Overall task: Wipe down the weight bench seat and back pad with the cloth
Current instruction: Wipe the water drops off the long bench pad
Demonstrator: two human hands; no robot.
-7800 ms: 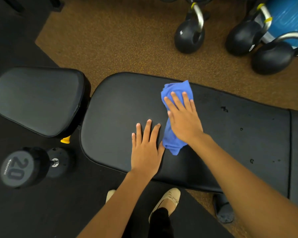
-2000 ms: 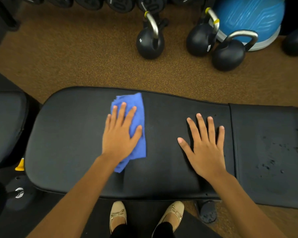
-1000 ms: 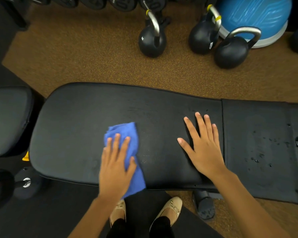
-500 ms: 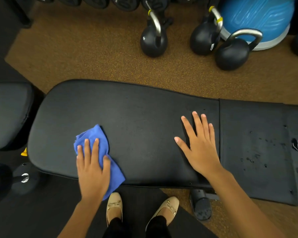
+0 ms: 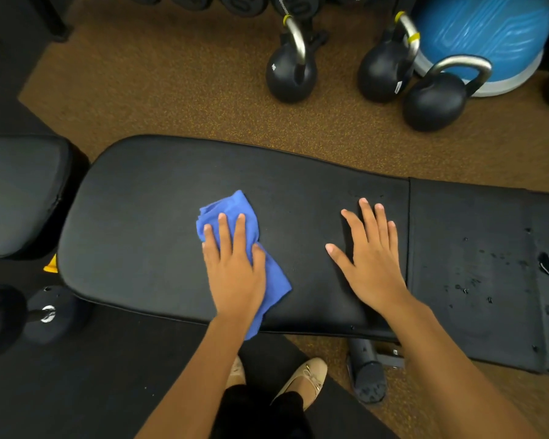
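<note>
The black back pad (image 5: 140,236) of the bench runs left to right across the view. Its seat pad (image 5: 16,194) is at the far left. My left hand (image 5: 235,267) lies flat on a crumpled blue cloth (image 5: 232,207) and presses it onto the middle of the back pad; part of the cloth is hidden under the palm. My right hand (image 5: 373,258) rests flat on the pad further right, fingers spread, holding nothing. The darker section of the pad (image 5: 473,264) right of the seam has small wet specks and a tear.
Three black kettlebells (image 5: 290,74) (image 5: 382,71) (image 5: 431,101) and a blue balance dome (image 5: 485,30) stand on the brown floor beyond the bench. A dumbbell (image 5: 42,312) lies at the lower left. The bench foot (image 5: 366,375) and my shoes (image 5: 305,375) are below the pad.
My left hand has slid the cloth from the pad's near left edge to the right and away from me, toward the pad's middle. My right hand has stayed put.
</note>
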